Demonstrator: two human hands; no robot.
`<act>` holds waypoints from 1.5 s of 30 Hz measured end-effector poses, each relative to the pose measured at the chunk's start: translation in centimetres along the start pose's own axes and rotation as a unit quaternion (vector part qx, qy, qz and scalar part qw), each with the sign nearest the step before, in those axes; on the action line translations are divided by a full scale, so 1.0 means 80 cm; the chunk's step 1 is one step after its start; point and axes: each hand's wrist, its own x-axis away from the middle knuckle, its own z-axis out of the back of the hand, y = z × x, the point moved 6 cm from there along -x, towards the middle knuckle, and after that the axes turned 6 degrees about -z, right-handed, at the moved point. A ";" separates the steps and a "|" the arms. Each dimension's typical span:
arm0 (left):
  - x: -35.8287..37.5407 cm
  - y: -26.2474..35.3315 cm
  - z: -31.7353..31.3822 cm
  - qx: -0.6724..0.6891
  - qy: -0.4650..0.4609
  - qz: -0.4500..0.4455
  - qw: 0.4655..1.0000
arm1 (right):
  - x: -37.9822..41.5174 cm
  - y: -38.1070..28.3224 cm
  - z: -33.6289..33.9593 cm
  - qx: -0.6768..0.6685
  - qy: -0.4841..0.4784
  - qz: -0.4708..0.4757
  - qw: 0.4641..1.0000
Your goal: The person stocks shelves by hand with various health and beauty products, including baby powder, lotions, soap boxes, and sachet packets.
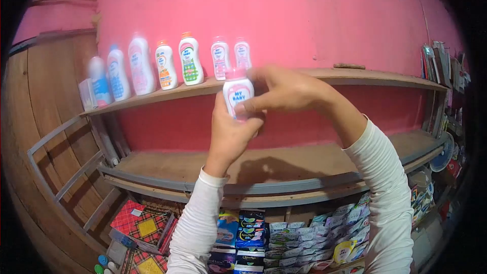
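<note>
A white baby powder bottle (236, 90) with a pink cap and "MY BABY" label is held upright in front of the upper shelf. My left hand (229, 137) is closed around its lower part from below. From the right, my right hand (289, 90) grips the same bottle, thumb across the front and fingers behind the cap, partly hidden. Just behind stand two similar pink-capped bottles, one at left (219, 61) and one at right (243, 53). Farther left are a green-labelled bottle (190, 61) and an orange-labelled bottle (165, 66).
The upper wooden shelf (324, 74) runs along a pink wall, with a large pink bottle (141, 66) and a blue bottle (118, 73) at its left. A small stick (349, 66) lies toward the right. Below are a lower shelf (157, 165) and packaged goods (304, 241).
</note>
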 end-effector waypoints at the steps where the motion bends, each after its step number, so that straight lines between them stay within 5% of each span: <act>1: -0.009 0.005 -0.005 -0.008 0.003 -0.004 1.000 | 0.000 0.005 0.009 -0.022 0.020 0.000 1.000; 5: -0.048 0.018 0.014 -0.178 0.066 -0.102 0.977 | -0.009 0.015 0.078 -0.076 0.161 0.034 0.983; 9: -0.087 0.022 0.059 -0.462 0.170 -0.171 0.854 | -0.050 0.073 0.136 -0.041 0.265 -0.031 0.963; 12: -0.111 0.005 0.069 -0.550 0.156 -0.141 0.808 | -0.081 0.103 0.133 -0.037 0.243 -0.074 0.966; 18: -0.140 -0.018 0.072 -0.575 0.087 0.014 0.813 | -0.107 0.123 0.112 -0.064 0.217 -0.077 0.971; 24: -0.150 -0.016 0.068 -0.610 0.078 0.068 0.786 | -0.108 0.129 0.105 -0.056 0.209 -0.096 0.972; 45: -0.149 -0.017 0.073 -0.580 0.088 0.057 0.808 | -0.100 0.140 0.088 -0.060 0.189 -0.142 0.970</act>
